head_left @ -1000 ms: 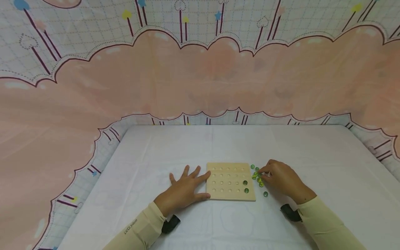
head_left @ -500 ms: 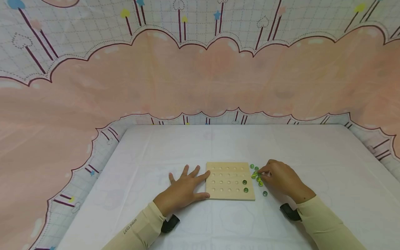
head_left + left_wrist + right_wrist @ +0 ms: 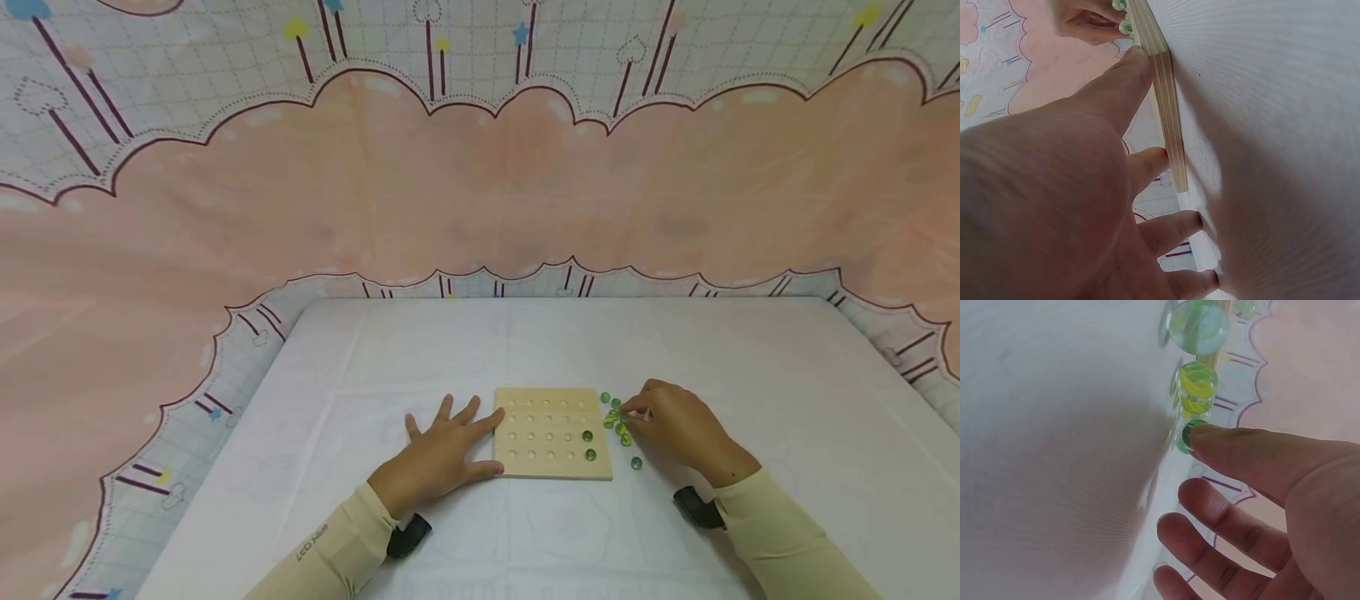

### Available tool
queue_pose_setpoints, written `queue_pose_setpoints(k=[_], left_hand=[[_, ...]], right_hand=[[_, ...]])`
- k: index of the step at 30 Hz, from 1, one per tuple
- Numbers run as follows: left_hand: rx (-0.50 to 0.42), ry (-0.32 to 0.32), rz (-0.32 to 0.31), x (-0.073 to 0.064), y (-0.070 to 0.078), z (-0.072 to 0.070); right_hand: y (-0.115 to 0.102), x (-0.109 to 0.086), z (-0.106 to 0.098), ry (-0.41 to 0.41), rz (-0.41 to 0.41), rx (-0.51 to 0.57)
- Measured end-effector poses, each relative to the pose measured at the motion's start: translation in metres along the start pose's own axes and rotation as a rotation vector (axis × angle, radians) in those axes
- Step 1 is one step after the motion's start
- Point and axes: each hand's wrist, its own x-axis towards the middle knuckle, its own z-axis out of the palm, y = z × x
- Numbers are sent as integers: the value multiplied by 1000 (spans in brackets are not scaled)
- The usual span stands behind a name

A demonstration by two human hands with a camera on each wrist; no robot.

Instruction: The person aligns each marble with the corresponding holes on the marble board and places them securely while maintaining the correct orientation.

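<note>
From my station I record, furthest left, a cream sleeve (image 3: pixel 330 546) and, at its cuff, a black wrist camera (image 3: pixel 408 536) strapped just behind the left hand (image 3: pixel 431 462). I find this hand spread wide and clasping nothing: forefinger and thumb touch the left edge of the wooden board (image 3: pixel 540 446), and the left wrist view shows two further fingertips on the white tabletop (image 3: pixel 420 350). The board lies flat immediately right of those fingertips, its dimples in four rows. In its rightmost column, between the hands, I log an upper seated marble (image 3: pixel 587 436) and a lower seated marble (image 3: pixel 591 455), both green. Just past the board, at and beside the right hand's fingertips, lies a loose cluster of green and yellow marbles (image 3: pixel 626 440); one lone green marble (image 3: pixel 636 463) rests apart on the near side of that grip. I find the right hand (image 3: pixel 686 435) drawn to a narrow pinch on a dark green marble (image 3: pixel 1192 432), thumb against it, forefinger contact hidden in the right wrist view; I cannot tell whether it is lifted. Three other fingers hang bent, well apart from it.
</note>
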Motion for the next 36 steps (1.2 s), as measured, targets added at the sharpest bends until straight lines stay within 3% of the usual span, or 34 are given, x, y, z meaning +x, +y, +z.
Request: queue_pose_setpoints(k=[19, 36], left_hand=[[6, 10, -2, -1, 2, 3], [11, 3, -12, -3, 5, 1]], right_hand=[[-5, -4, -4, 51, -37, -11], [-19, -5, -5, 84, -131, -20]])
